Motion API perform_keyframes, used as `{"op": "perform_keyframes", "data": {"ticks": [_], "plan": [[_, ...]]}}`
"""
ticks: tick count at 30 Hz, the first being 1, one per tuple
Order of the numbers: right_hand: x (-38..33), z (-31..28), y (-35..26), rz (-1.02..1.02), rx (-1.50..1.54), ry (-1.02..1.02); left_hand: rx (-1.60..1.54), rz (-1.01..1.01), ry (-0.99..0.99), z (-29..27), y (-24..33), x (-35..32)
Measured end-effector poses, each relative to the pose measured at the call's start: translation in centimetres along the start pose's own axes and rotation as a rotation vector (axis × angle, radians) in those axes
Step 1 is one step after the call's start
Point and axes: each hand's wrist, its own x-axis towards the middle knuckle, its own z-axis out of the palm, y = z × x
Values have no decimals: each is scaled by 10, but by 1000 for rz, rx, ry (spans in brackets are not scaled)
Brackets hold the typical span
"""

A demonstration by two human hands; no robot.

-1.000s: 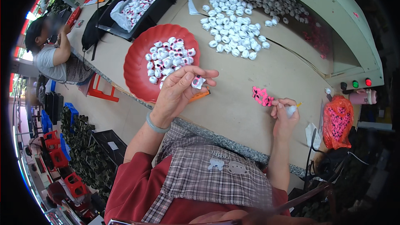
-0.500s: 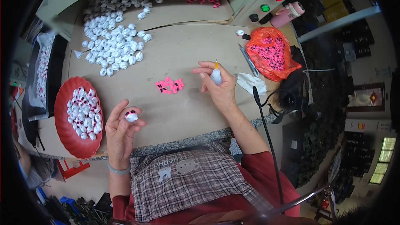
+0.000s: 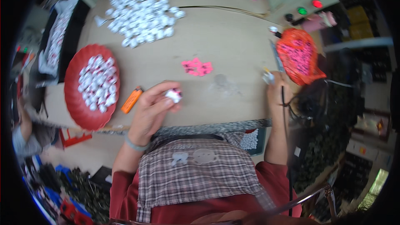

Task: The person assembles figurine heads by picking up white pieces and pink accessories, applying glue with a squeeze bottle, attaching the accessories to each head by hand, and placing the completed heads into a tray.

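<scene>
A small white rounded piece with a pink and dark patch (image 3: 173, 95) is pinched in the fingers of my left hand (image 3: 152, 107), above the near part of the table. Far to the right, my right hand (image 3: 276, 93) is closed round a small clear squeeze bottle (image 3: 268, 77) with a thin yellow tip, blurred by motion. That hand is close to the orange-red plastic bag (image 3: 284, 54) of pink pieces (image 3: 302, 58). Between the hands, farther back, lies a little cluster of flat pink pieces with dark spots (image 3: 197, 67).
Left of my left hand lie an orange tool (image 3: 132, 100) and a red scalloped tray (image 3: 71, 73) of white-and-pink pieces. A big pile of white pieces (image 3: 143, 16) covers the back left. A pink bottle (image 3: 316, 22) stands back right; a dark cable (image 3: 284, 121) crosses my right wrist.
My right hand has swung right with the squeeze bottle, toward the bag. My left hand still holds the white piece and sits nearer the pink cluster. The orange tool now shows.
</scene>
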Motion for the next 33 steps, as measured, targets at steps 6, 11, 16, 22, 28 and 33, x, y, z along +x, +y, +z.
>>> {"op": "perform_keyframes", "data": {"ticks": [6, 11, 16, 22, 28, 33], "plan": [[-12, -25, -51, 134, 784, -182, 52, -15, -69, 6, -4, 3], [-30, -45, -117, 27, 1419, -505, 107, 14, -44, 6, -8, -1], [-32, -18, -151, -192, 1425, -483, 123, 101, -59, 9, -13, -2], [-36, 2, -160, -271, 1298, -373, 563, 299, 51, 13, -13, -7], [-44, 0, -171, -10, 1579, -426, 761, 486, 109, 12, -16, -6], [-35, 9, -154, 177, 1830, -550, 298, 291, 52, 16, -16, -5]]}}
